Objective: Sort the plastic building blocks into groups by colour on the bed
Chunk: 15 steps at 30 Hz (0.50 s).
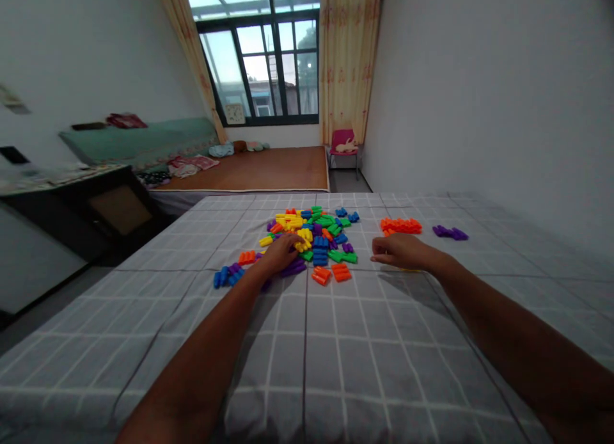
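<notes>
My left hand (284, 251) reaches into a heap of bright plastic building blocks. Its fingers are closed at a yellow block (304, 240) on the near side of the heap. Blue blocks (320, 251) and purple blocks (293, 267) lie right beside it. Off to the right, my right hand (399, 249) hovers low over the cloth with its fingers curled together; what they hold, if anything, is hidden. A thin yellow edge (410, 270) peeks out below this hand. Just behind it sits a group of orange blocks (401, 226).
Purple blocks (449, 232) lie farther right on the grey checked tablecloth (336, 341). Two orange pieces (330, 274) rest in front of the heap, and blue ones (225, 277) at its left. Beyond the table stand a bed (278, 169) and a pink chair (343, 139).
</notes>
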Each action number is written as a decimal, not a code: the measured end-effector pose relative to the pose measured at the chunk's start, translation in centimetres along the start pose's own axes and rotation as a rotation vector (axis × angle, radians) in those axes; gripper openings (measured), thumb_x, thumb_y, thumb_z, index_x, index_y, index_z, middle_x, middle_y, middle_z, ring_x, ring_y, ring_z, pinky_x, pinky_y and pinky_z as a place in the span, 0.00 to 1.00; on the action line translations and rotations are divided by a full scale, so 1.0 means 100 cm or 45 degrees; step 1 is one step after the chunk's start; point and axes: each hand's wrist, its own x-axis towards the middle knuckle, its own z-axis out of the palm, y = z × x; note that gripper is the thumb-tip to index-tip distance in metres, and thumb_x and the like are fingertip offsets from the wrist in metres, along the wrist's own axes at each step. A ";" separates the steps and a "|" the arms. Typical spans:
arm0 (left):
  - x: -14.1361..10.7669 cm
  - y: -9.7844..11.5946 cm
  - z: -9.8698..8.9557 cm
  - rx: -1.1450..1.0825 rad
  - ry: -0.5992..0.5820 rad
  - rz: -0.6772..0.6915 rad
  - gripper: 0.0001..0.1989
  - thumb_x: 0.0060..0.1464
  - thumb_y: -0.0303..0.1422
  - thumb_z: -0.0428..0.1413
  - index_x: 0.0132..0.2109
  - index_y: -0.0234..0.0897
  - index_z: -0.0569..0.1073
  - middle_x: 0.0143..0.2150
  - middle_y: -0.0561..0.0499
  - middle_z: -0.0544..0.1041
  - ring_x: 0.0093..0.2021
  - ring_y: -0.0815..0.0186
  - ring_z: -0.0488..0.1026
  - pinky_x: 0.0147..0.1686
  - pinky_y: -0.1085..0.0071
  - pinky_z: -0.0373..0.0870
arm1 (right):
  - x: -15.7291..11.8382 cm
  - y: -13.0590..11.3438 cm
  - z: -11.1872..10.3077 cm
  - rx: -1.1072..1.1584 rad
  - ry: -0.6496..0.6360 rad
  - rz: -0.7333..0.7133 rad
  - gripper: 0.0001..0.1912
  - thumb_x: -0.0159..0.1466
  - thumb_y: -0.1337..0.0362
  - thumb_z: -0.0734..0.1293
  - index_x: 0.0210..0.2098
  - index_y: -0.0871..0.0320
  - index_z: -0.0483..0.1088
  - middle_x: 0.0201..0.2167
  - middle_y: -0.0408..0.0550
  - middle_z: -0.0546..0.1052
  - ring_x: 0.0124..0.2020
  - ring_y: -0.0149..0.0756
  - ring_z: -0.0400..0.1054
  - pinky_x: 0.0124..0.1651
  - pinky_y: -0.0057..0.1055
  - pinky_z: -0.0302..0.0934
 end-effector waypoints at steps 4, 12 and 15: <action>0.001 -0.002 -0.005 -0.072 -0.003 -0.072 0.15 0.49 0.26 0.54 0.45 0.36 0.76 0.44 0.47 0.78 0.45 0.60 0.73 0.48 0.65 0.69 | 0.036 -0.032 0.007 0.023 -0.045 -0.184 0.09 0.63 0.57 0.66 0.37 0.55 0.73 0.34 0.47 0.79 0.33 0.36 0.71 0.31 0.27 0.53; -0.003 -0.009 -0.020 -0.059 0.033 -0.303 0.11 0.57 0.33 0.49 0.39 0.35 0.76 0.28 0.52 0.75 0.28 0.67 0.68 0.29 0.73 0.62 | 0.150 -0.084 0.014 0.176 0.362 -0.416 0.20 0.59 0.70 0.65 0.51 0.53 0.74 0.44 0.49 0.79 0.44 0.40 0.71 0.48 0.35 0.61; -0.006 -0.013 -0.021 -0.063 0.122 -0.448 0.15 0.56 0.32 0.51 0.49 0.37 0.73 0.30 0.51 0.76 0.29 0.66 0.70 0.28 0.73 0.61 | 0.179 -0.096 0.018 0.110 0.265 -0.510 0.22 0.57 0.74 0.65 0.50 0.54 0.75 0.44 0.50 0.80 0.43 0.40 0.72 0.47 0.34 0.62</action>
